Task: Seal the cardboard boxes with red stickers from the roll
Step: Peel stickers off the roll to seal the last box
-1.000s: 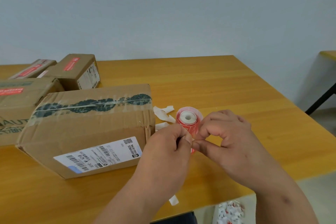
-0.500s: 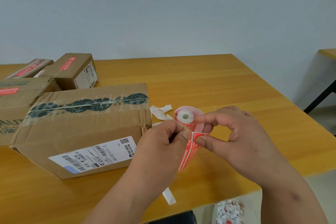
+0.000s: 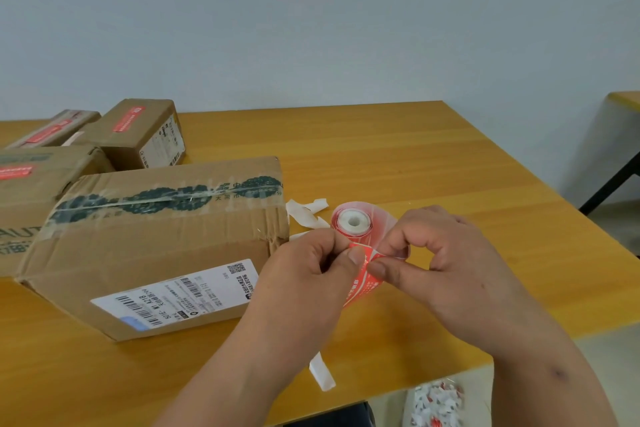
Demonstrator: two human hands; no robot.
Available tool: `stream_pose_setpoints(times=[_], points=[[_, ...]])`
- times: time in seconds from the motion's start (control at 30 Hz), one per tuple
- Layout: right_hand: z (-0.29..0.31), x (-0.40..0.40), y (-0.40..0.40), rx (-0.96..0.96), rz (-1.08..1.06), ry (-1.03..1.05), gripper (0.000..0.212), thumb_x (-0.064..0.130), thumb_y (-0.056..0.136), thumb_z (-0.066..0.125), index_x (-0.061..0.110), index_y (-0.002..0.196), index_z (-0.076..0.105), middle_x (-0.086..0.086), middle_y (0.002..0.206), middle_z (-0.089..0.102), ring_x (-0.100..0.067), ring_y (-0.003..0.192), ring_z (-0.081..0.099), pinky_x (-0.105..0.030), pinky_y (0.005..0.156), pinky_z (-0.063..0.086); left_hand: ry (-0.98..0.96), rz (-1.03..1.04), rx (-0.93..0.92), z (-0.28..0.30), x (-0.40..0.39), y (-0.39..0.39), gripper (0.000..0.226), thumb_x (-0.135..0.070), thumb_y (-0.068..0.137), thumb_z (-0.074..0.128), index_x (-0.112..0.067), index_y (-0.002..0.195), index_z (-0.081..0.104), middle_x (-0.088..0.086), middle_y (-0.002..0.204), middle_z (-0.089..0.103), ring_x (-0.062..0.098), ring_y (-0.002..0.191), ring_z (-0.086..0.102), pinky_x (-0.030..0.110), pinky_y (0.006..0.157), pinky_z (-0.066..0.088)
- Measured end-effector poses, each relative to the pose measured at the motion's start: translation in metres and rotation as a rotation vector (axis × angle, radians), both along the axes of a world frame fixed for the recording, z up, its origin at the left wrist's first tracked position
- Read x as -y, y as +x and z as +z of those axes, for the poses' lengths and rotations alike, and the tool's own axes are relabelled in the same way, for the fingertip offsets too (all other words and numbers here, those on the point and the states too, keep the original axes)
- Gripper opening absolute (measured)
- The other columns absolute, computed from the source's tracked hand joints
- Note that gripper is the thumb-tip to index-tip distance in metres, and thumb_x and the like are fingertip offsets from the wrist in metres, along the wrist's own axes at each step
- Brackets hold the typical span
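**Peeling a red sticker at the near edge**

Pinching the loose end of the red sticker, both hands meet just in front of the roll. The left hand has thumb and forefinger closed tight on the sticker's upper left corner; the right hand pinches the same strip from the right, its other fingers curled in a loop above the thumb. So each grip is narrow and holding the sticker. The strip hangs down between the hands, white print on red, and its lower end passes behind the left hand.

The roll stands on the wooden surface with its white core facing up, right behind the fingertips and just right of the large cardboard box. That box lies near the left, with dark green printed tape along its top seam and a white shipping label on its near side. Farther left and back sit three more boxes: a small box with a red sticker on top, a flat box beyond it, and another box cut by the left edge.

White backing strips lie curled between the large box and the roll. One more backing strip hangs over the near edge. On the floor below lies a heap of scraps, white and red.
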State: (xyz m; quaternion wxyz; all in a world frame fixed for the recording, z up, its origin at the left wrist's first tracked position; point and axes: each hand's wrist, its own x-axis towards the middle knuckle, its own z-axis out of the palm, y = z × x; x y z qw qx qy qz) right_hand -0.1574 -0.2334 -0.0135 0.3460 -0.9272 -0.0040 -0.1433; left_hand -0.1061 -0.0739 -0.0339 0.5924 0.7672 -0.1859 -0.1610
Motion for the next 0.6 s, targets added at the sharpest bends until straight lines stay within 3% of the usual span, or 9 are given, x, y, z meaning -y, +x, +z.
stream_pose_setpoints(times=[0.23, 0.47, 0.6], points=[[0.002, -0.002, 0.001, 0.044, -0.024, -0.016, 0.013, 0.044, 0.070, 0.067, 0.033, 0.072, 0.061, 0.015, 0.079, 0.061, -0.007, 0.096, 0.053, -0.042, 0.102, 0.026, 0.009, 0.020, -0.035, 0.002, 0.003, 0.000, 0.026, -0.040, 0.093, 0.055, -0.019, 0.082, 0.067, 0.012, 0.085, 0.065, 0.016, 0.067, 0.052, 0.031, 0.059, 0.043], [0.011, 0.001, 0.001, -0.078, -0.017, 0.024, 0.021, 0.040, 0.063, 0.082, 0.036, 0.074, 0.065, 0.024, 0.090, 0.057, 0.008, 0.095, 0.044, -0.032, 0.095, 0.028, 0.002, 0.057, 0.030, 0.007, 0.007, -0.003, 0.022, -0.035, 0.093, 0.058, -0.020, 0.078, 0.066, 0.005, 0.075, 0.068, 0.027, 0.069, 0.064, 0.044, 0.059, 0.053], [0.009, 0.004, 0.006, -0.125, 0.024, -0.016, 0.019, 0.046, 0.066, 0.078, 0.031, 0.072, 0.068, 0.020, 0.083, 0.059, 0.002, 0.092, 0.046, -0.038, 0.099, 0.027, -0.008, 0.059, 0.106, 0.010, 0.007, -0.004, 0.024, -0.035, 0.091, 0.058, -0.020, 0.074, 0.064, 0.008, 0.069, 0.063, 0.013, 0.052, 0.047, 0.030, 0.049, 0.041]])
